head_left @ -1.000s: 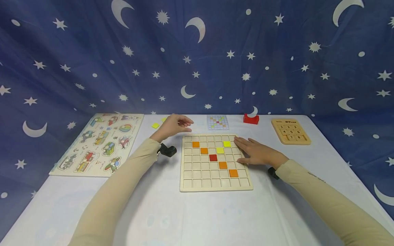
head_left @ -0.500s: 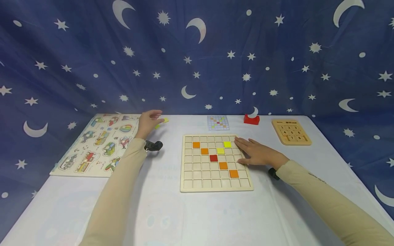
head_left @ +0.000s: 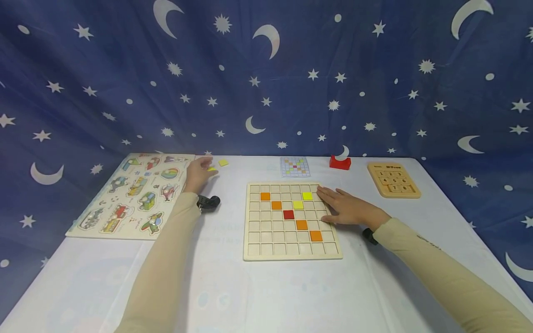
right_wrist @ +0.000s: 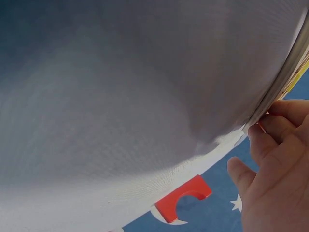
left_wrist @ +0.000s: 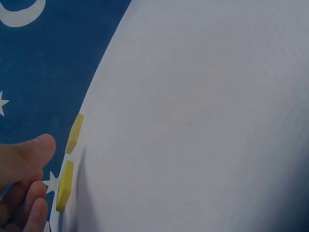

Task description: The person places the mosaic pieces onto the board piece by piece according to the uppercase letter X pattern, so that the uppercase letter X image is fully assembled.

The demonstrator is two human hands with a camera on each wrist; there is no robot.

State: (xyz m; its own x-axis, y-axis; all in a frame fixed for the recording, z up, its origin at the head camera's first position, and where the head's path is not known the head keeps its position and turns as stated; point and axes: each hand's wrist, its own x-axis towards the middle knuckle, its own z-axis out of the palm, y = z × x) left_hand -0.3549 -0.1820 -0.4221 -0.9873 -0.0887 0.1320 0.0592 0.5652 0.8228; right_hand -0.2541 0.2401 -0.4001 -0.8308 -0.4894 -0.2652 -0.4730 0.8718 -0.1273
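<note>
My left hand (head_left: 198, 173) is at the back left of the table, beside two yellow square tiles. One yellow tile (head_left: 211, 169) is right at its fingertips, and the other yellow tile (head_left: 223, 163) lies just beyond. In the left wrist view the thumb and fingers are bent with a gap between them, and both tiles stay on the cloth. My right hand (head_left: 350, 206) rests flat with spread fingers on the right edge of a wooden grid board (head_left: 291, 256). That board carries several orange tiles (head_left: 316, 236), two yellow ones and one dark red tile (head_left: 288, 214).
Behind the board lies a pattern card (head_left: 294, 167). A red block (head_left: 340, 163) with a curved notch stands right of it, then a wooden number puzzle (head_left: 393, 180). On the left is a picture puzzle board (head_left: 137, 199). A starry curtain (head_left: 266, 78) borders the back.
The left hand has moved left from above the board's far corner to the yellow tiles, then lowered toward the nearer one. The right hand has kept its place.
</note>
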